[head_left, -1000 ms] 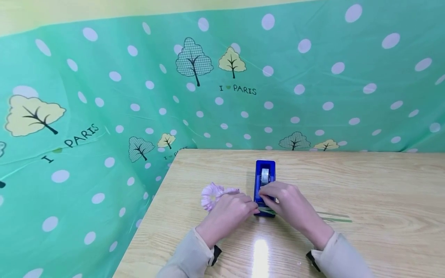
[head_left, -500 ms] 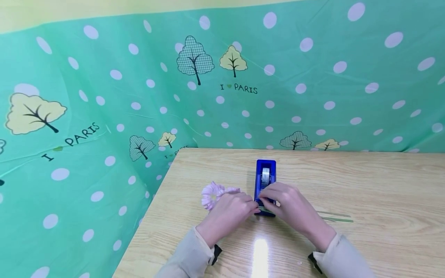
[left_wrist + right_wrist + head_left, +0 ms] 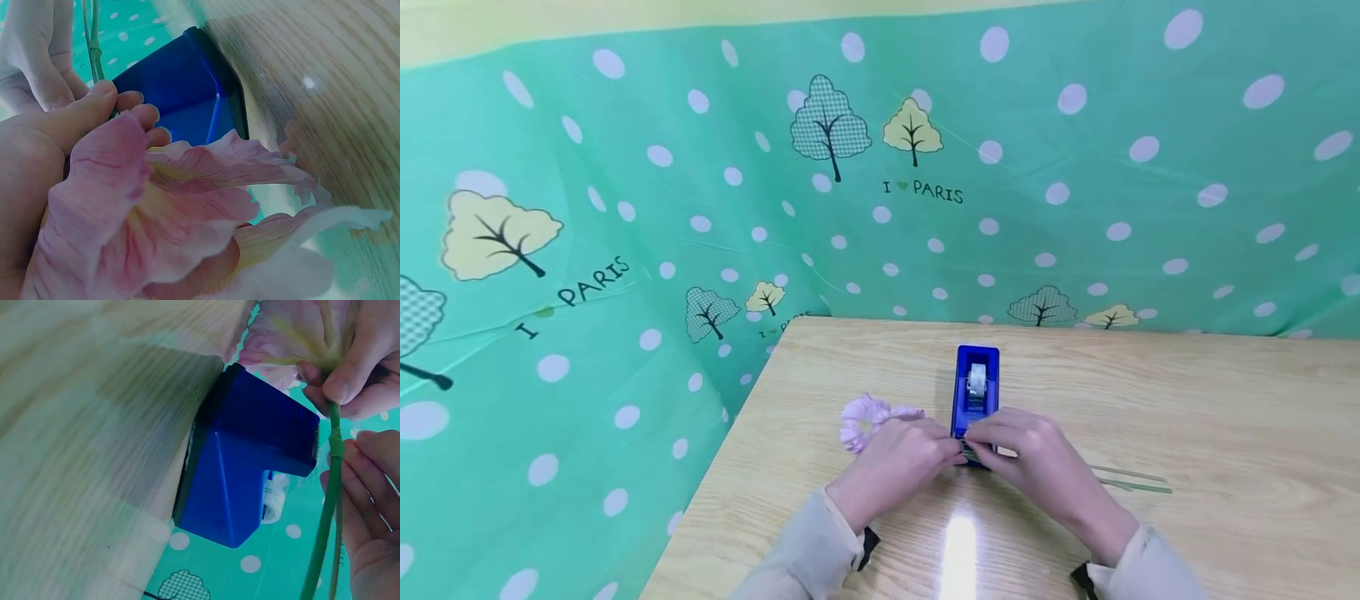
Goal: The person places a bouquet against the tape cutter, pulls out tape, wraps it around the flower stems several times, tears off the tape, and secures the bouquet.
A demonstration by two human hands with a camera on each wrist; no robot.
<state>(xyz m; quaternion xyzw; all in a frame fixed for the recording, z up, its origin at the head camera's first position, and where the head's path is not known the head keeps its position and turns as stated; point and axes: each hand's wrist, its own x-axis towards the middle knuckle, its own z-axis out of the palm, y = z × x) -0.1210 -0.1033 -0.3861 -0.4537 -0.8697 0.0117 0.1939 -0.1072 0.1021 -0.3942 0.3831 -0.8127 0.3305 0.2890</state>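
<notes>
the green stems (image 3: pixel 327 512) lay together at the toothed end of the blue tape dispenser (image 3: pixel 219 481), apparently banded once; whether wrapping was finished couldn't be told. the left hand (image 3: pixel 901 458) pinched them below the flowers (image 3: pixel 862 423); the right hand (image 3: pixel 1037 458) was close by, grip unclear. the backdrop (image 3: pixel 737 125) read "i paris".

Prob. indoor wkspace, dotted cloth (image 3: pixel 1022 200), tbl (image 3: pixel 1150 400)

The person's arms (image 3: pixel 808 542) angle inward, the left hand (image 3: pixel 898 462) pinching, the right hand (image 3: pixel 1037 458) just beside it.
</notes>
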